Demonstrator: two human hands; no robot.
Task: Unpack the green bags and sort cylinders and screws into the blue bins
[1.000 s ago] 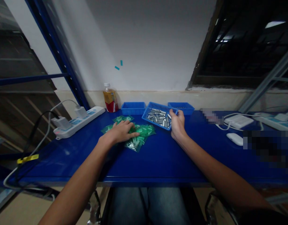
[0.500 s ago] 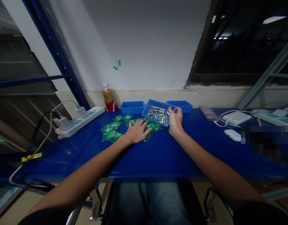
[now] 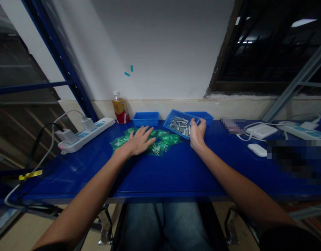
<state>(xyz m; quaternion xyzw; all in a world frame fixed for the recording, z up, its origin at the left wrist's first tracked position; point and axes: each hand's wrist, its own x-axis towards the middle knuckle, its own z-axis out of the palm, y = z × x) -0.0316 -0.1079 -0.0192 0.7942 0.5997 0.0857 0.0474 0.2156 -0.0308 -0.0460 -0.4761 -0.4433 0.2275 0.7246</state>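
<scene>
In the head view, my right hand [image 3: 198, 133] grips the right end of a small blue plastic bin [image 3: 169, 122], which is tilted. Inside it lie several short silvery metal cylinders [image 3: 181, 124]; their exact kind is unclear. My left hand [image 3: 140, 140], fingers spread, is over a group of green-tinted clear plastic bags [image 3: 156, 147] on the blue table [image 3: 160, 174]. Small pale or metallic parts show inside the bags. The palm hides some of the bags, and whether it presses on them I cannot tell.
Two more blue bins stand along the wall, one at left [image 3: 146, 119] and one at right [image 3: 206, 116]. A drink bottle [image 3: 121, 108] is at the back left. Power strips [image 3: 87, 134] with cables lie at both sides. White chargers [image 3: 261, 130] and a white case [image 3: 257, 150] sit right.
My left hand has moved left across the green bags, uncovering those in the middle. My right hand has shifted slightly right with the bin.
</scene>
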